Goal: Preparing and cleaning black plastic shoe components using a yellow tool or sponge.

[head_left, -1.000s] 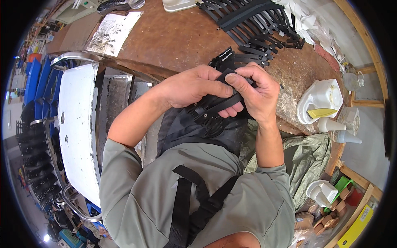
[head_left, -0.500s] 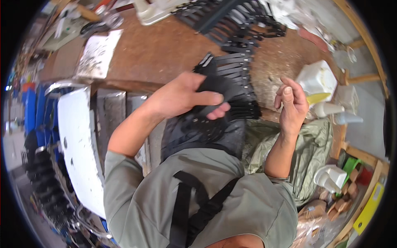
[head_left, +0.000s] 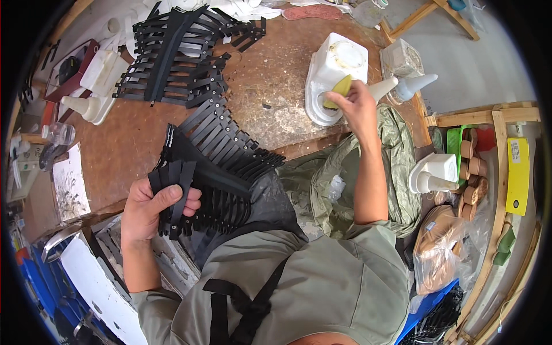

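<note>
The left hand (head_left: 150, 208) is closed around a bunch of black straps (head_left: 179, 172), its thumb pressed on top. They belong to a black strappy piece (head_left: 204, 164) lying partly over the person's lap and partly on the brown desk (head_left: 270, 69). The right hand (head_left: 359, 106) reaches across to the desk's right side, thumb and fingers narrowed on a yellow strip (head_left: 343, 86) standing tilted against a white pot (head_left: 340, 54). Further back on the left side of the desk lies a larger black strappy piece (head_left: 169, 54). A crumpled green cloth (head_left: 397, 172) hangs below the right forearm, beside the desk.
</note>
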Tool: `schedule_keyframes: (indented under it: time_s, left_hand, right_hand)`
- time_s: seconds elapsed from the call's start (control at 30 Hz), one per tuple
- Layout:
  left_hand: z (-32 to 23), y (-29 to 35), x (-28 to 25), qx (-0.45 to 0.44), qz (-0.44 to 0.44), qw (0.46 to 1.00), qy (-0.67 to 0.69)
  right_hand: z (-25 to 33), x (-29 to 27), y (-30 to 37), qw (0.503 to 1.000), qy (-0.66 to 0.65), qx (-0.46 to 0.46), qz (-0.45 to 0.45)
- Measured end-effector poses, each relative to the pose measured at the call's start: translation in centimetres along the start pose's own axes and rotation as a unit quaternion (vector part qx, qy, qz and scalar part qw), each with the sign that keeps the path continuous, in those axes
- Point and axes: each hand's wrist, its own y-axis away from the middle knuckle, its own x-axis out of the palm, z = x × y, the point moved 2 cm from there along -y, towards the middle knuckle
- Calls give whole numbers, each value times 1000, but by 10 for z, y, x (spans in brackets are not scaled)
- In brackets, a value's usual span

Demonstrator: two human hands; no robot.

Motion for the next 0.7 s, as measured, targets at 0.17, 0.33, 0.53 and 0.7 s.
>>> schedule_keyframes:
  time_s: [0.17,0.33,0.53,0.7]
  left_hand:
    - [-1,4,-4,0,-33,999,12]
    - [0,1,-6,3,-34,999,34]
    - [-1,-1,0,1,-41,999,20]
    - [-2,-3,7,4,-34,999,22]
  right_hand:
    - [20,-28,19,988,-148,33,-42]
    - [1,-34,33,987,-122,-100,16]
    - [-5,-40,61,979,33,-180,90]
    - [-38,-5,45,892,-394,216,-53]
